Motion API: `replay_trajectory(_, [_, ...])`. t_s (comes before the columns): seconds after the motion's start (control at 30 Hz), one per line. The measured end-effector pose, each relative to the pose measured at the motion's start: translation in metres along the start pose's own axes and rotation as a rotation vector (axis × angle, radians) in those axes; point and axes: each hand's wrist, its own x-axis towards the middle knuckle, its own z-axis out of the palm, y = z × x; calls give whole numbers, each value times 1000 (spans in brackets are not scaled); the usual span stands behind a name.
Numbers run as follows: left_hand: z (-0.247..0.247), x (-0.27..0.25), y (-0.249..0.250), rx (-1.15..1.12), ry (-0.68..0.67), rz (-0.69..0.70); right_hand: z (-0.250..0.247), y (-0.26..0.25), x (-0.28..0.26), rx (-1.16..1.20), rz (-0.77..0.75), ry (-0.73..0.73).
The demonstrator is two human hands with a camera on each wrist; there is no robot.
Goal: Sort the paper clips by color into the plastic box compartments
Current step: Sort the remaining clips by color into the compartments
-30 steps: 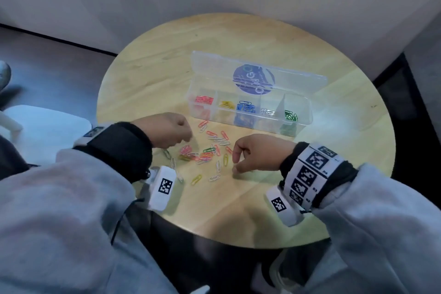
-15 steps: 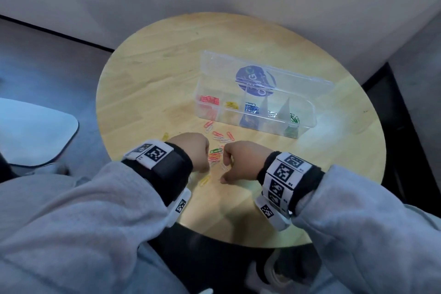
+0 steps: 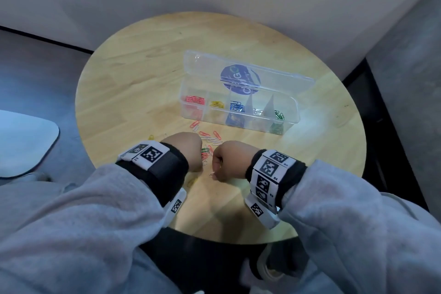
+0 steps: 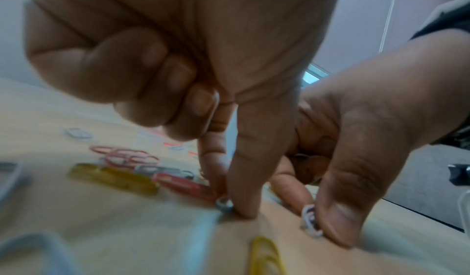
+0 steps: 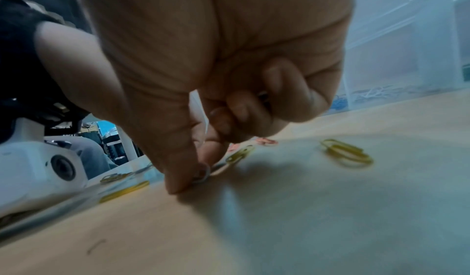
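My right hand (image 5: pixel 216 102) pinches a white paper clip (image 5: pixel 202 174) flat on the table (image 3: pixel 143 93) — shallow hold, could slip; left hand (image 4: pixel 178 62) pinches at a silver clip (image 4: pixel 224 202).

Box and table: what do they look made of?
Box: apparently clear, glossy plastic; the sorted clips show through its walls. Table: looks like light wood or wood veneer with a matte finish and visible grain; which one cannot be told.
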Motion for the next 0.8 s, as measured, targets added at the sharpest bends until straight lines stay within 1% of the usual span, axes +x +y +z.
replay_trajectory(0.13, [0, 0, 1, 29, -26, -4, -1, 3, -2, -37, -18, -13])
replay_trajectory(0.23, [-1, -1, 2, 47, -37, 8, -2, 8, -3, -11, -17, -2])
replay_trajectory(0.3, [-3, -2, 1, 26, -32, 11, -2, 12, -4, 46, -18, 10])
replay_trajectory(0.4, [-8, -5, -2, -74, -22, 27, -6, 19, -5, 193, -14, 21])
replay_trajectory(0.53, [-26, -6, -11, -399, -90, 82, -16, 29, -7, 459, 13, -33])
replay_trajectory(0.63, [-39, -9, -18, -600, -54, 104, -19, 33, -6, 826, 13, -49])
replay_trajectory(0.7, [-44, -10, -23, -833, -41, 107, -21, 35, -4, 1052, 5, -73])
replay_trajectory(0.8, [-49, -11, -27, -1121, -60, 111, -24, 38, -2, 1261, 4, -86])
